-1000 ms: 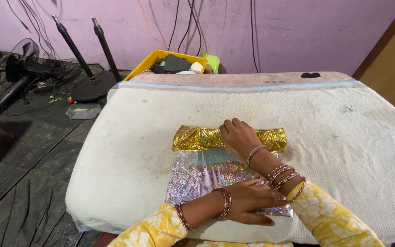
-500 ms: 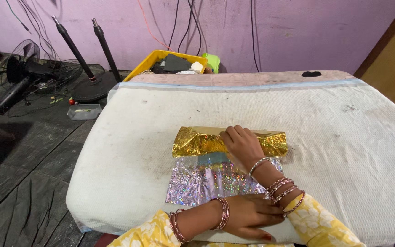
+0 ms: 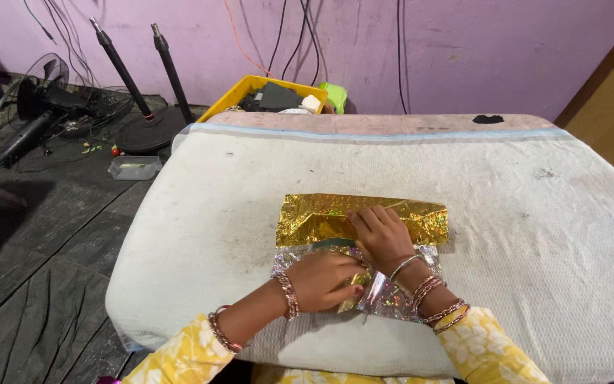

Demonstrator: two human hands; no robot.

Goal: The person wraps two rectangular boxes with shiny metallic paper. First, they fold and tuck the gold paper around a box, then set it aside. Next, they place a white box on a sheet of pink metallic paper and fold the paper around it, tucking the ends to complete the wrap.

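A parcel wrapped in shiny gold foil lies across the middle of a white padded table. The silver holographic underside of the wrapping sheet spreads out from it toward me. My right hand presses flat on the gold parcel near its centre. My left hand grips the near edge of the foil sheet and has it lifted and folded up toward the parcel. Both wrists carry bangles, and the sleeves are yellow with a floral print.
A yellow crate with dark items stands behind the table by a purple wall. On the dark floor at the left are a fan, two black stand poles and a small clear container. A black patch lies at the table's far edge.
My left hand has left the sheet's near edge flat on the table and pulled that edge up toward the parcel, folding the silver sheet over. My right hand has stayed on the parcel.
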